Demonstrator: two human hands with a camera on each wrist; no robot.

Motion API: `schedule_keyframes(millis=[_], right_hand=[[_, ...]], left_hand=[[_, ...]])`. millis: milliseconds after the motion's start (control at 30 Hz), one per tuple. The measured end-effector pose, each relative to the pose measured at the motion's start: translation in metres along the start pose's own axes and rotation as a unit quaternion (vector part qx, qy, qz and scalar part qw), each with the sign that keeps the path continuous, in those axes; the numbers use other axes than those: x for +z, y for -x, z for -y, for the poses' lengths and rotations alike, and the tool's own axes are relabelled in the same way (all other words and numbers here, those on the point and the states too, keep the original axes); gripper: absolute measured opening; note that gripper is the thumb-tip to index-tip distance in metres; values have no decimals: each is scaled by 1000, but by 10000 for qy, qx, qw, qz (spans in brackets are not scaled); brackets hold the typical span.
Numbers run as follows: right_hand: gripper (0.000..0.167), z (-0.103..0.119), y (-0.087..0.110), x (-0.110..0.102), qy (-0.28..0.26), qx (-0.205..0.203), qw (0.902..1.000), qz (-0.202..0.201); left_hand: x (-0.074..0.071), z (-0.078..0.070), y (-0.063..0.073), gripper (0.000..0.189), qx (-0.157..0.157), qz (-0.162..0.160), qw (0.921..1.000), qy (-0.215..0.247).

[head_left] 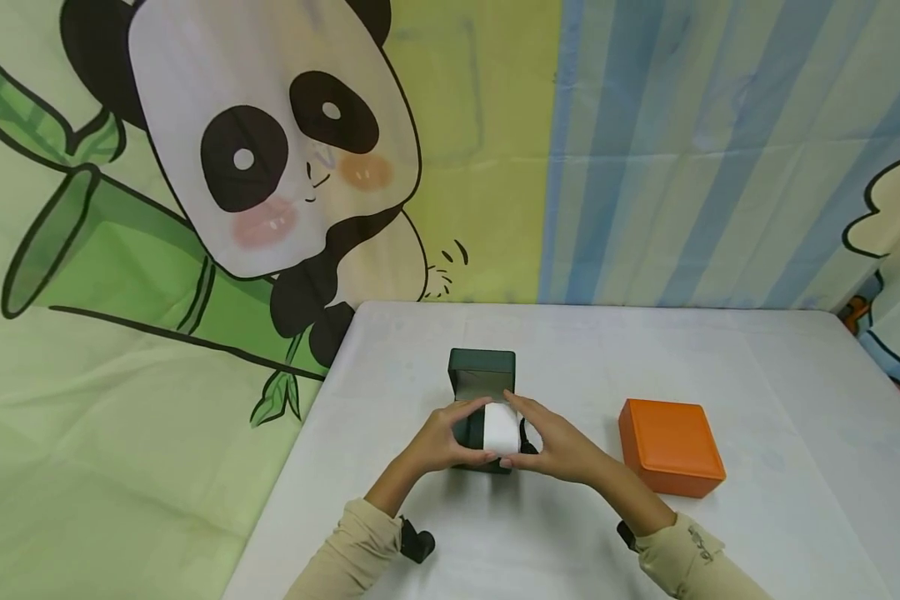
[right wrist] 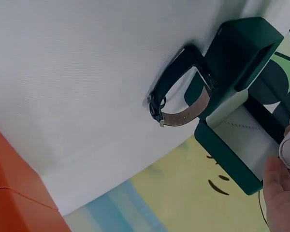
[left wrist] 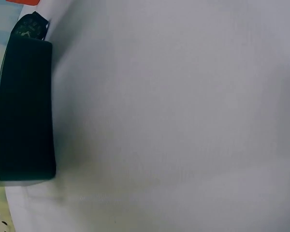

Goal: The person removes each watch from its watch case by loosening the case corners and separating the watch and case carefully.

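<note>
Between my two hands is a small white watch pillow, rounded at its end in the right wrist view. My left hand pinches its left side between thumb and fingers, and my right hand pinches its right side. Behind and below them stands a dark green watch box with its lid raised and a pale lining inside. A wristwatch with a dark strap, brown on the inside and buckled into a loop, lies against the box's side. Neither hand appears in the left wrist view.
An orange box with its lid down sits on the white-covered table, right of my right hand. Behind the table hangs a printed cloth with a panda and blue stripes. A black device is at my left wrist.
</note>
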State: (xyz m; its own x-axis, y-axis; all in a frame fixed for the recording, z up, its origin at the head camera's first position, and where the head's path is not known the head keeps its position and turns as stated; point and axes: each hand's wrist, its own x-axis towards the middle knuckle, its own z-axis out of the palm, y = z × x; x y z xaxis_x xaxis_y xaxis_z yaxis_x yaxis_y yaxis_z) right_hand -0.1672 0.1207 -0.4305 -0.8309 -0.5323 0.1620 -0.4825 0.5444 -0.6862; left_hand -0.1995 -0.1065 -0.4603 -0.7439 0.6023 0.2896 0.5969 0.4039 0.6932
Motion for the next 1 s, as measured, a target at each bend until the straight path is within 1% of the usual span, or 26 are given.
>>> schedule_keyframes(millis=[133, 233, 300, 467, 567, 667, 867, 1000], right_hand=[[83, 0, -9, 4, 143, -56, 9998, -105], [81, -3, -16, 9, 230, -157, 9994, -189], [80, -5, -21, 12, 295, -225, 9990, -244], [78, -14, -28, 25, 470, -301, 9980, -305], [78, -21, -32, 32, 519, -302, 9977, -311], [78, -26, -36, 38, 574, -198, 9978, -272], [76, -31, -39, 49, 695, 291, 9971, -133], [75, -35, -37, 55, 799, 326, 9962, -117]], left_hand=[[-3, 6, 0, 74, 26, -75, 9999, -86], [-7, 12, 0, 74, -76, -52, 9998, -150], [-9, 16, 0, 75, -221, 52, 9997, -135], [-10, 27, 0, 77, -745, 467, 9961, -73], [-8, 35, 0, 78, -961, 574, 9937, -98], [-6, 42, 0, 79, -1103, 565, 9922, -111], [-1, 53, 3, 78, -1225, 567, 9908, -72], [4, 59, 6, 78, -1316, 639, 9892, -118]])
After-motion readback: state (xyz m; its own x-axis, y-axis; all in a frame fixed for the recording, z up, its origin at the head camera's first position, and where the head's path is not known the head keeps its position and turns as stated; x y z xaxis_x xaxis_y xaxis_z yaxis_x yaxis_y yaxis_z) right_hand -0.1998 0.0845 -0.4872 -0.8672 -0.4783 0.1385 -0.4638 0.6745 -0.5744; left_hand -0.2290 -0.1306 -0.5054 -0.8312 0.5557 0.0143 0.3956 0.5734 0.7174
